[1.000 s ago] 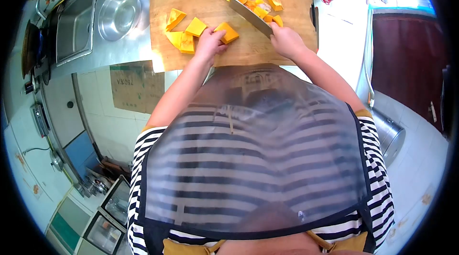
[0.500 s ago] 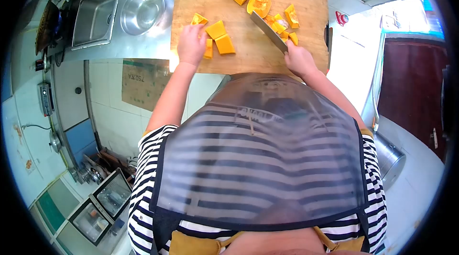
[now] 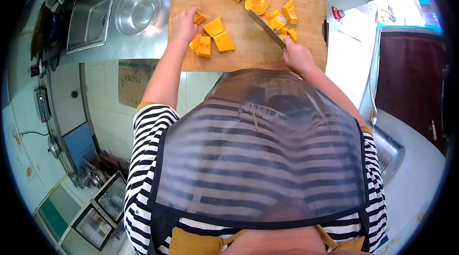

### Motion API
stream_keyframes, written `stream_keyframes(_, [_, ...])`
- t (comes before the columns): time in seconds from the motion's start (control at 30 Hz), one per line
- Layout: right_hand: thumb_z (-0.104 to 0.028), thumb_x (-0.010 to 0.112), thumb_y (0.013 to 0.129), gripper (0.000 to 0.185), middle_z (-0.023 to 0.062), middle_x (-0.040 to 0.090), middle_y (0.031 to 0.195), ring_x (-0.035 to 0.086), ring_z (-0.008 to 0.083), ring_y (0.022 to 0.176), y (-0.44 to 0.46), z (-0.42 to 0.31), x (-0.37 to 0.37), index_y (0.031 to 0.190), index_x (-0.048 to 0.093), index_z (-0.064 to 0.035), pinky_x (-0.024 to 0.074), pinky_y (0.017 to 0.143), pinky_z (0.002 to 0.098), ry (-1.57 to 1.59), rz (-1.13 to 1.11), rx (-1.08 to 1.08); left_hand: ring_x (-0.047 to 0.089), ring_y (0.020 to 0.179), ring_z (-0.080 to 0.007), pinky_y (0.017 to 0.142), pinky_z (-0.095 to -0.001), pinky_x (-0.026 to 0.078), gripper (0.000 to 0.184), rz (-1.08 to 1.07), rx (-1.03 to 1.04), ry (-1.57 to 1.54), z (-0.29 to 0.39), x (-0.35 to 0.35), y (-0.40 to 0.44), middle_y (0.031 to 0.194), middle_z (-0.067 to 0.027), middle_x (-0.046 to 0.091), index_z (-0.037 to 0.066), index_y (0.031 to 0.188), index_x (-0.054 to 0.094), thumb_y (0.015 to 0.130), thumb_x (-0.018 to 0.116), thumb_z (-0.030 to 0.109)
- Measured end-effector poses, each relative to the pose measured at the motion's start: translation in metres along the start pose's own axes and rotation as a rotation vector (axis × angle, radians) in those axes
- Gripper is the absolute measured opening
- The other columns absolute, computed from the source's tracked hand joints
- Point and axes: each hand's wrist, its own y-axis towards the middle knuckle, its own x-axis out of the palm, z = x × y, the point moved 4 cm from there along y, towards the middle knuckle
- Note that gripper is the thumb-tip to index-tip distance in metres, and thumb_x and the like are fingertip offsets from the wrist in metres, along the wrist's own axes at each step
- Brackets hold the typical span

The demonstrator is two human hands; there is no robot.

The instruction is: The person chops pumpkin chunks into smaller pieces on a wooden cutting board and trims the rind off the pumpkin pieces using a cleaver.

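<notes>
Over on the metal tabletop (image 3: 161, 43) lies the wide wooden board (image 3: 267, 59), with a steel bowl (image 3: 138, 9) to its left. The right hand (image 3: 299, 57) has its grip closed around the handle of a knife (image 3: 267, 28), blade angled over the board. The left hand (image 3: 184, 24) is at a small orange squash chunk (image 3: 200, 17) near the board's left side; I can't tell how closed that grip is. More squash pieces (image 3: 224, 41) lie between the hands and beyond the blade.

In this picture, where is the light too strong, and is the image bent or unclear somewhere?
Head view: wide-angle bending, with black corners. Head view: white glare washes out the area right of the cutting board; reflections shine on the steel bowl. Head view: the apron looks hazy, its print hard to read; the knife is fairly clear.
</notes>
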Motion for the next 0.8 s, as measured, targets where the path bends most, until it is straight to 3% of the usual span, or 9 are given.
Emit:
stream_keyframes(0.07, [-0.013, 0.05, 0.081, 0.02, 0.0232, 0.061, 0.07, 0.061, 0.0415, 0.066, 0.0, -0.002, -0.001, 0.099, 0.048, -0.0051, 0.0483, 0.062, 0.0523, -0.009, -0.001, 0.015, 0.055, 0.105, -0.0348, 0.088, -0.0399, 0.046, 0.053, -0.044, 0.035, 0.047, -0.01, 0.008, 0.013, 0.113, -0.0154, 0.058, 0.015, 0.123, 0.051, 0.073, 0.066, 0.006])
stream_keyframes(0.27, [-0.013, 0.05, 0.081, 0.021, 0.0237, 0.062, 0.071, 0.062, 0.0414, 0.069, -0.002, -0.002, 0.002, 0.1, 0.049, -0.0053, 0.0486, 0.064, 0.052, 0.017, -0.022, 0.036, 0.063, 0.089, -0.0242, 0.075, -0.0332, 0.052, 0.046, -0.043, -0.331, -0.854, -0.007, 0.0, 0.028, 0.102, -0.0093, 0.064, 0.006, 0.122, 0.049, 0.08, 0.067, 0.014])
stream_keyframes(0.33, [-0.014, 0.05, 0.081, 0.022, 0.0241, 0.062, 0.071, 0.062, 0.0415, 0.069, 0.0, 0.0, 0.003, 0.101, 0.049, -0.0059, 0.0485, 0.065, 0.052, -0.001, -0.025, 0.067, 0.062, 0.093, -0.0199, 0.074, -0.0323, 0.053, 0.041, -0.223, -0.419, -1.394, 0.021, 0.004, 0.023, 0.107, -0.0103, 0.062, 0.003, 0.123, 0.047, 0.086, 0.063, 0.011])
stream_keyframes(0.47, [-0.015, 0.05, 0.081, 0.023, 0.0241, 0.062, 0.071, 0.062, 0.0419, 0.069, -0.002, 0.002, 0.003, 0.103, 0.049, -0.0068, 0.0483, 0.065, 0.0525, 0.025, -0.007, 0.066, 0.06, 0.096, -0.0176, 0.079, -0.0309, 0.052, 0.04, -0.61, -0.407, -1.753, 0.089, 0.028, -0.017, 0.11, -0.0096, 0.06, 0.004, 0.125, 0.046, 0.088, 0.06, 0.015])
stream_keyframes(0.53, [-0.016, 0.051, 0.081, 0.025, 0.0244, 0.061, 0.071, 0.061, 0.0424, 0.07, -0.003, 0.003, 0.003, 0.104, 0.05, -0.0068, 0.0481, 0.066, 0.0527, 0.055, 0.006, 0.079, 0.06, 0.096, -0.0186, 0.079, -0.0316, 0.051, 0.044, -0.563, -0.474, -1.591, 0.113, 0.054, -0.035, 0.111, -0.0094, 0.059, 0.004, 0.127, 0.045, 0.087, 0.061, 0.014])
stream_keyframes(0.63, [-0.016, 0.051, 0.081, 0.026, 0.0248, 0.061, 0.071, 0.061, 0.0427, 0.07, -0.002, 0.005, 0.002, 0.106, 0.051, -0.0063, 0.048, 0.066, 0.0527, 0.065, 0.001, 0.076, 0.057, 0.102, -0.0262, 0.083, -0.0351, 0.048, 0.052, -0.384, -0.083, -0.905, 0.138, 0.059, -0.047, 0.112, -0.0114, 0.057, 0.007, 0.13, 0.043, 0.082, 0.064, 0.01])
stream_keyframes(0.67, [-0.016, 0.051, 0.081, 0.026, 0.0248, 0.061, 0.071, 0.061, 0.0427, 0.07, -0.003, 0.005, 0.003, 0.106, 0.051, -0.0063, 0.048, 0.066, 0.0527, 0.063, -0.004, 0.069, 0.057, 0.102, -0.0262, 0.083, -0.0351, 0.048, 0.052, -0.38, -0.09, -0.908, 0.139, 0.063, -0.051, 0.112, -0.0114, 0.057, 0.007, 0.13, 0.043, 0.082, 0.064, 0.01])
stream_keyframes(0.73, [-0.015, 0.051, 0.081, 0.025, 0.025, 0.061, 0.071, 0.061, 0.0427, 0.07, 0.0, 0.006, 0.004, 0.105, 0.051, -0.0059, 0.0478, 0.066, 0.0526, 0.043, -0.006, 0.08, 0.057, 0.097, -0.0306, 0.085, -0.0369, 0.048, 0.053, -0.112, 0.326, -0.332, 0.148, 0.056, -0.056, 0.107, -0.0147, 0.056, 0.008, 0.128, 0.046, 0.078, 0.064, 0.009])
stream_keyframes(0.8, [-0.015, 0.051, 0.082, 0.025, 0.025, 0.061, 0.071, 0.061, 0.0428, 0.07, 0.001, 0.008, 0.004, 0.105, 0.051, -0.0058, 0.0476, 0.066, 0.0527, 0.05, -0.002, 0.058, 0.053, 0.101, -0.0339, 0.089, -0.0397, 0.045, 0.052, -0.073, 0.34, -0.356, 0.147, 0.044, -0.059, 0.109, -0.0138, 0.055, 0.011, 0.125, 0.05, 0.075, 0.064, 0.01])
